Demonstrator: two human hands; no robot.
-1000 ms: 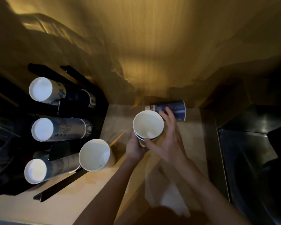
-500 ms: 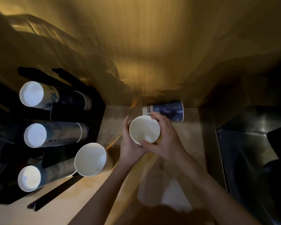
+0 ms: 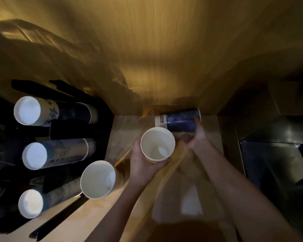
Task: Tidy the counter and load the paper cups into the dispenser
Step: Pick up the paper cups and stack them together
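At the desk's far edge, the right hand (image 3: 197, 137) reaches the fallen cup (image 3: 179, 120), not yet clasped; grip mid-wall gently. Left hand (image 3: 143, 163) holds the upright cup (image 3: 157, 144); nest them, aligned.

Right hand (image 3: 196, 137) blurred (grip unclear); held cup (image 3: 157, 144) hides left fingers.

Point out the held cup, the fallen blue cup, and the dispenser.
held cup (image 3: 157, 144): head view, inner wall.
blue cup (image 3: 180, 121): head view, its side.
dispenser (image 3: 103, 123): head view, black frame.
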